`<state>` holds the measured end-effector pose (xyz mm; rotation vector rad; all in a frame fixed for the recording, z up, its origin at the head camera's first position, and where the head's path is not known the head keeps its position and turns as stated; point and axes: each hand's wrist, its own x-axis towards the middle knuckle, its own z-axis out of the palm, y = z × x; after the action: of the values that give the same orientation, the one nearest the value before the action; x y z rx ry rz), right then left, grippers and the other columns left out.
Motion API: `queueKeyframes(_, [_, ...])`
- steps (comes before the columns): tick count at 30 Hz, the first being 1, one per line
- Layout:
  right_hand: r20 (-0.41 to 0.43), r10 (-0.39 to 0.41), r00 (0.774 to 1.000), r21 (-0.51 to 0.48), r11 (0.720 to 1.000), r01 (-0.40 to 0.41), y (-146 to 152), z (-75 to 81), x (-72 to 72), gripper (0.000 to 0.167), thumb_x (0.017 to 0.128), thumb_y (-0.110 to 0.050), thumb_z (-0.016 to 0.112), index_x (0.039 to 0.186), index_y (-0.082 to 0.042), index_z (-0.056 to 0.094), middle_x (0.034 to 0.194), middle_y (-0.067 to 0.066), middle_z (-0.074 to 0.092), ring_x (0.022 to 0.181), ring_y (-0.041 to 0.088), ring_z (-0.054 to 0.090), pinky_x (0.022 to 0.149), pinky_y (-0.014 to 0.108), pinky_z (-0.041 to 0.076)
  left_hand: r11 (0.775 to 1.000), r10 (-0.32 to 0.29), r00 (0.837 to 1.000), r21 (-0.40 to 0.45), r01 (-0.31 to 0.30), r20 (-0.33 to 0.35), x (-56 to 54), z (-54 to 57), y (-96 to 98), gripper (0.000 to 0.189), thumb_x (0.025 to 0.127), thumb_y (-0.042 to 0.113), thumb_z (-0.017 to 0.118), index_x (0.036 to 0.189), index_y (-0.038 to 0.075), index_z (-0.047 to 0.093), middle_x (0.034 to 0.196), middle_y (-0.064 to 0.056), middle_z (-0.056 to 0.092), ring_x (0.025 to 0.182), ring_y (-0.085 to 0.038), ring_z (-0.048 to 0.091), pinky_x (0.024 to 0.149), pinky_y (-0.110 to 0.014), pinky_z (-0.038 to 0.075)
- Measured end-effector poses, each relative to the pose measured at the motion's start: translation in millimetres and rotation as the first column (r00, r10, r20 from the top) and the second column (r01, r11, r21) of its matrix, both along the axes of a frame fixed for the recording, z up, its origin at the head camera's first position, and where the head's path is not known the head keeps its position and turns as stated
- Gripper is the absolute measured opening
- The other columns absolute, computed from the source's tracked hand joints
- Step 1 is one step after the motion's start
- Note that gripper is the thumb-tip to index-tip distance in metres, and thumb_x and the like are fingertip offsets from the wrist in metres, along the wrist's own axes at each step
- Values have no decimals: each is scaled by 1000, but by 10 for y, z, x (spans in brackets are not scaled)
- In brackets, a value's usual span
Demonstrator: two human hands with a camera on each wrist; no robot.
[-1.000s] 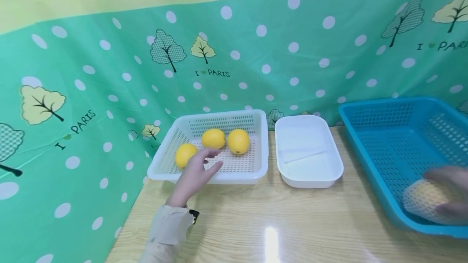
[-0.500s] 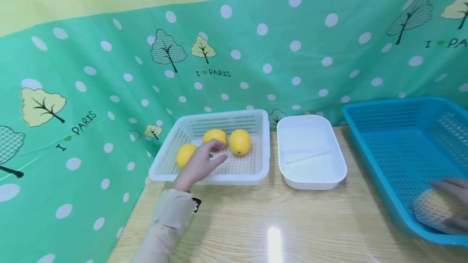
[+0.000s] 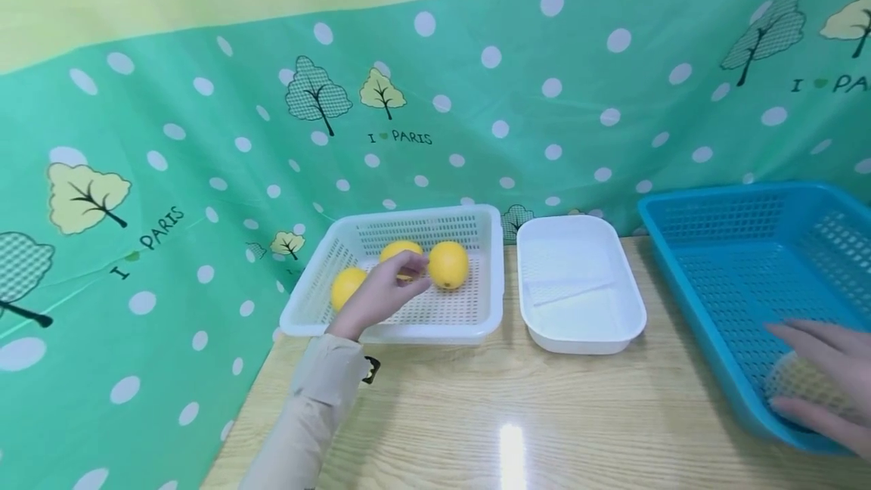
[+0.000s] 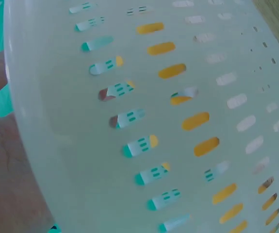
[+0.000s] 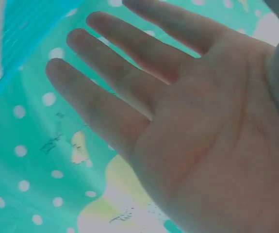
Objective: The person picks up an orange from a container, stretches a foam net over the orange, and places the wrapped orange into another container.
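Note:
Three yellow round fruits lie in the white slotted basket [image 3: 491, 301]: a left one [image 3: 345, 286], a back one [image 3: 398, 249] and a right one [image 3: 449, 265]. Over this basket my left hand [image 3: 381, 293] reaches with curved fingers, its fingertips beside the right fruit; contact is unclear. In the left wrist view, the basket wall [image 4: 71, 145] covers most of that hand [image 4: 8, 174]. At the far right, my right hand [image 3: 833, 369] hovers over a netted fruit [image 3: 810, 388] in the blue basket [image 3: 721, 354]. Its fingers look straight and spread in the right wrist view.
A shallow white tub [image 3: 578, 339] stands between the two baskets, with a thin strip across its floor. All of them sit on a light wooden table [image 3: 435, 407]. A green dotted cloth [image 3: 531, 59] hangs behind and along the left side.
My left hand has moved rightward over the white basket, closer to the right fruit. My right hand's fingers have spread and come away from around the netted fruit, which stays in the blue basket.

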<state>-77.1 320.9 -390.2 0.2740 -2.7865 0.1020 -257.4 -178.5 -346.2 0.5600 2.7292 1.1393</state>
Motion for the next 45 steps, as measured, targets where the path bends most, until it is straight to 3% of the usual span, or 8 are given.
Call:
queueKeyframes(2, [-103,83,991,-62,994,-90,-154,58,41,103,72,-79,58,133,4,53,118,31,59,102,48,54,96,67,40,1000,-3,1000,-13,3,2,-21,13,18,44,97,25,65,134,3,55,131,-14,60,119,-24,57,104,-41,50])
queueKeyframes(4, [-124,132,983,-81,986,-143,-320,150,46,97,74,-72,65,135,3,53,119,30,61,101,47,56,93,66,43,1000,-11,1000,-21,12,10,-42,27,40,45,97,26,65,135,3,55,133,-14,60,121,-24,56,104,-41,49])
queueKeyframes(7, [74,92,993,-54,995,-89,-595,360,-11,91,74,-51,81,141,1,48,126,30,58,109,49,55,86,65,48,999,-22,1000,-30,22,20,-67,46,71,44,98,26,64,135,3,55,134,-14,58,121,-25,56,102,-41,51])
queueKeyframes(11, [314,81,946,-69,996,-62,-899,576,-141,87,80,-42,80,146,-1,41,135,28,54,119,49,53,85,63,51,999,-6,1000,-38,6,16,-95,43,89,43,97,25,64,133,4,56,134,-13,59,119,-25,58,97,-40,54])
queueKeyframes(17, [383,162,909,-231,970,-76,-1205,677,-251,79,87,-46,73,147,-5,42,143,24,49,128,48,46,91,64,49,998,23,1000,-53,-22,20,-159,-20,123,40,96,23,66,131,6,58,131,-11,60,118,-26,58,97,-40,54])
queueKeyframes(33, [423,290,858,-333,931,-151,-1635,570,-781,58,92,-29,71,138,1,52,137,24,55,129,46,48,102,60,46,971,-26,999,-238,36,47,-386,-55,199,51,97,27,65,142,6,50,143,-15,48,130,-34,48,102,-46,48])
queueKeyframes(40, [413,274,869,-293,943,-158,-1726,344,-1007,45,90,-17,73,129,0,59,129,21,62,122,41,56,98,55,50,956,-39,994,-286,67,104,-357,-113,244,76,95,33,67,157,18,26,165,-8,19,150,-31,22,118,-56,28])
queueKeyframes(45, [397,270,877,-289,944,-160,-1741,210,-1089,43,89,-13,73,127,3,59,127,24,61,121,42,56,99,55,50,941,-50,993,-329,84,109,-315,-121,303,67,96,34,66,154,22,36,167,-1,10,153,-26,14,120,-54,24])
